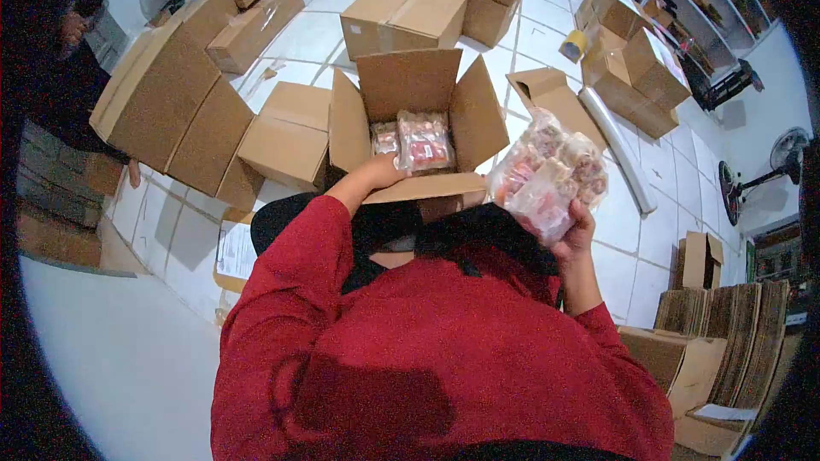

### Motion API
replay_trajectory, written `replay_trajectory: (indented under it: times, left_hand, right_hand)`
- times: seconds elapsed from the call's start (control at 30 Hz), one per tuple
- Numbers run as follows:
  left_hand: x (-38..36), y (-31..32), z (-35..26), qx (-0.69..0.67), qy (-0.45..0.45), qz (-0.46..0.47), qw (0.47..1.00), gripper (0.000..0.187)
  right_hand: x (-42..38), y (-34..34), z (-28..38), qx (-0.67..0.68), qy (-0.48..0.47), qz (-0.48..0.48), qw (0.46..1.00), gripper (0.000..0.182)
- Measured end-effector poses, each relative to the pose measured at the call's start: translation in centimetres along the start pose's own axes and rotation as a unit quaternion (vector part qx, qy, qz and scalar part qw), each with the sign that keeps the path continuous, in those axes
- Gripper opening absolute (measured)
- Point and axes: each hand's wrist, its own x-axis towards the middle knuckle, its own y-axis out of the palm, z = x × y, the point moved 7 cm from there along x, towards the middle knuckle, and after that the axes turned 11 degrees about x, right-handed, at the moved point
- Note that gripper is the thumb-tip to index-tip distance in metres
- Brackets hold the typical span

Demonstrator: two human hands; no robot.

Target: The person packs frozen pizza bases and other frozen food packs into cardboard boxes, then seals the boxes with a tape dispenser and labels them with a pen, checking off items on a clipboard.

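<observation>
An open cardboard box (407, 81) stands in front of me with its flaps up. Inside it is a clear plastic pack (424, 141) of small reddish items, with another pack (385, 137) to its left. My left hand (382, 171) reaches over the near flap, closed at the lower left corner of the larger pack; its fingertips are partly hidden. To the right of the box, my right hand (577, 230) grips the lower edge of a clear plastic bag (551, 171) holding several round, wrapped, pinkish items. What exactly is in the plastic is too blurred to name.
Closed cartons (286, 132) adjoin the box on the left, with another carton (403, 17) behind it. A white roll (617, 149) lies on the tiled floor at right, near a tape roll (573, 45). Flattened cardboard (726, 324) is stacked at lower right. A person (73, 111) is at far left.
</observation>
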Motion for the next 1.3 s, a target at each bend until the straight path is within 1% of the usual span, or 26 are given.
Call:
replay_trajectory:
  times: [0.07, 0.1, 0.17, 0.2, 0.27, 0.33, 0.4, 0.43, 0.47, 0.53, 0.57, 0.63, 0.73, 0.77, 0.8, 0.83, 0.87, 0.9, 0.93, 1.0, 1.07, 1.13, 1.17, 1.2, 1.27, 1.3]
  left_hand:
    - [3.2, 1.6, 1.9, -0.069, -0.031, 0.065, 0.995, 0.061]
    - [4.9, 1.6, 2.5, -0.068, -0.034, 0.065, 0.995, 0.061]
    - [7.1, 1.0, 0.3, -0.06, 0.078, 0.148, 0.984, 0.063]
    - [7.6, 0.0, -0.4, -0.058, 0.076, 0.151, 0.984, 0.063]
    - [6.1, -4.9, -3.2, 0.072, 0.062, 0.214, 0.972, 0.062]
    - [7.3, -4.9, -1.6, 0.051, 0.048, 0.232, 0.97, 0.059]
    - [7.3, -5.6, -0.2, -0.286, 0.001, 0.191, 0.939, 0.057]
    - [6.5, -5.8, -0.4, -0.266, -0.064, 0.165, 0.947, 0.056]
    - [10.7, -0.3, 2.5, -0.25, -0.027, 0.195, 0.948, 0.054]
    - [16.6, 10.2, 9.0, -0.169, -0.095, 0.191, 0.962, 0.039]
    - [15.6, 9.9, 7.6, -0.168, -0.099, 0.199, 0.96, 0.039]
    - [13.5, 10.0, 6.4, -0.271, -0.238, 0.096, 0.928, 0.06]
    - [13.2, 12.4, 6.2, -0.322, -0.227, 0.065, 0.917, 0.058]
    - [10.4, 7.0, 2.5, -0.375, -0.227, 0.03, 0.898, 0.05]
    - [10.1, 6.3, 2.1, -0.373, -0.229, 0.033, 0.898, 0.05]
    - [9.7, 5.7, 2.3, -0.385, -0.233, -0.026, 0.892, 0.048]
    - [9.3, 5.1, 2.6, -0.397, -0.235, -0.086, 0.883, 0.046]
    - [9.2, 4.1, 3.1, -0.337, -0.191, -0.099, 0.917, 0.046]
    - [8.9, 4.3, 4.6, -0.338, -0.194, -0.097, 0.916, 0.046]
    - [9.0, 6.4, 9.1, -0.417, -0.209, -0.093, 0.88, 0.047]
    - [7.9, 4.9, 9.6, -0.331, -0.231, -0.095, 0.91, 0.054]
    - [5.9, 2.1, 6.5, -0.144, -0.291, -0.179, 0.929, 0.06]
    - [5.9, 0.8, 3.4, 0.123, -0.203, -0.296, 0.925, 0.061]
    - [5.8, 0.1, 1.7, 0.119, -0.204, -0.3, 0.924, 0.061]
    - [6.9, 2.6, -2.8, 0.135, -0.043, 0.031, 0.989, 0.061]
    - [6.9, 2.6, -2.9, 0.13, -0.04, 0.029, 0.99, 0.061]
  right_hand:
    - [1.9, 1.7, -0.6, -0.008, -0.02, 0.027, 0.999, 0.063]
    - [2.7, 2.2, -1.6, -0.007, 0.032, 0.032, 0.999, 0.064]
    - [4.5, 2.3, -2.9, -0.024, 0.085, 0.023, 0.996, 0.064]
    - [5.3, 2.4, -3.2, -0.02, 0.088, 0.021, 0.996, 0.064]
    - [7.0, 3.1, -3.9, -0.04, 0.097, 0.044, 0.993, 0.063]
    - [8.2, 2.6, -3.9, -0.031, 0.081, 0.036, 0.996, 0.062]
    - [9.6, 1.2, -4.5, 0.032, 0.147, 0.059, 0.987, 0.062]
    - [10.0, 1.4, -4.6, 0.037, 0.151, 0.058, 0.986, 0.062]
    - [10.3, 2.2, -4.1, 0.039, 0.121, 0.062, 0.99, 0.062]
    - [10.8, 1.5, -3.8, 0.044, 0.093, 0.057, 0.993, 0.063]
    - [11.0, 0.1, -4.0, 0.041, 0.115, 0.046, 0.991, 0.063]
    - [11.0, -0.7, -4.4, 0.053, 0.117, 0.022, 0.991, 0.063]
    - [10.8, -1.5, -3.5, -0.039, 0.073, 0.0, 0.997, 0.062]
    - [10.7, -2.5, -3.5, -0.054, 0.094, -0.012, 0.994, 0.061]
    - [10.8, -2.3, -3.5, -0.051, 0.095, -0.014, 0.994, 0.061]
    - [10.7, -1.7, -3.2, -0.04, 0.091, -0.015, 0.995, 0.06]
    - [10.6, -1.5, -3.1, -0.031, 0.087, -0.015, 0.996, 0.059]
    - [10.6, -2.1, -3.1, -0.038, 0.095, -0.024, 0.994, 0.059]
    - [10.5, -2.5, -3.0, -0.038, 0.098, -0.027, 0.994, 0.059]
    - [10.6, -2.7, -3.1, -0.023, 0.109, -0.034, 0.993, 0.06]
    - [10.8, -2.2, -3.2, -0.041, 0.092, -0.028, 0.995, 0.06]
    - [11.0, -2.0, -3.4, -0.041, 0.084, -0.024, 0.995, 0.059]
    - [11.1, -1.1, -3.3, -0.052, 0.068, -0.029, 0.996, 0.055]
    - [11.2, -0.3, -3.4, -0.057, 0.068, -0.026, 0.996, 0.055]
    - [11.0, -0.1, -3.4, -0.092, 0.084, -0.061, 0.99, 0.049]
    - [10.9, -0.2, -3.6, -0.099, 0.103, -0.081, 0.986, 0.045]
